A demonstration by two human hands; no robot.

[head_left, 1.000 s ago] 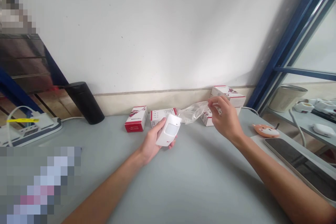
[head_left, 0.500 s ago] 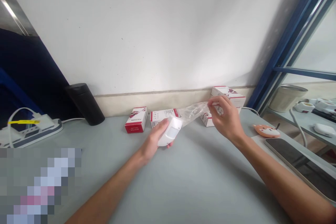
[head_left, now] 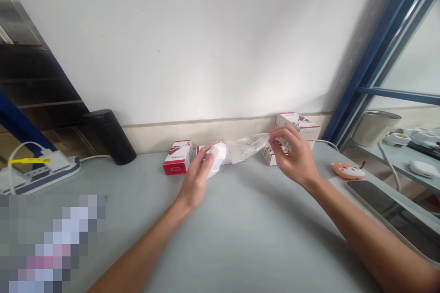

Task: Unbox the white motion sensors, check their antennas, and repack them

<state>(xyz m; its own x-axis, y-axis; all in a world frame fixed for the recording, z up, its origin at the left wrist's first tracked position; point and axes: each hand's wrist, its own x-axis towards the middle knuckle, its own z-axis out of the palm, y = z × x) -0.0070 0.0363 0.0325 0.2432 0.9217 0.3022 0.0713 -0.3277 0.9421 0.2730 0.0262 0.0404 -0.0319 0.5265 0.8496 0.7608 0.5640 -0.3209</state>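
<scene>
My left hand (head_left: 195, 182) is closed around a white motion sensor (head_left: 217, 158), held above the grey table in front of a small red-and-white box. The sensor is turned on edge, so its front window is hardly visible. My right hand (head_left: 294, 153) pinches one end of a clear plastic bag (head_left: 249, 148) between thumb and fingers. The bag stretches left toward the sensor, and its open end lies just right of it. Whether the bag and sensor touch, I cannot tell.
A red-and-white box (head_left: 178, 157) stands left of the sensor; larger boxes (head_left: 311, 132) are behind my right hand. A black cylinder (head_left: 112, 137) and a power strip (head_left: 51, 175) are on the left. At right lie an orange animal-face object (head_left: 349, 170) and a phone-like slab (head_left: 392, 215).
The motion sensor has come away to the left from the plastic bag and been turned in my left hand. My right hand has barely moved and still pinches the bag.
</scene>
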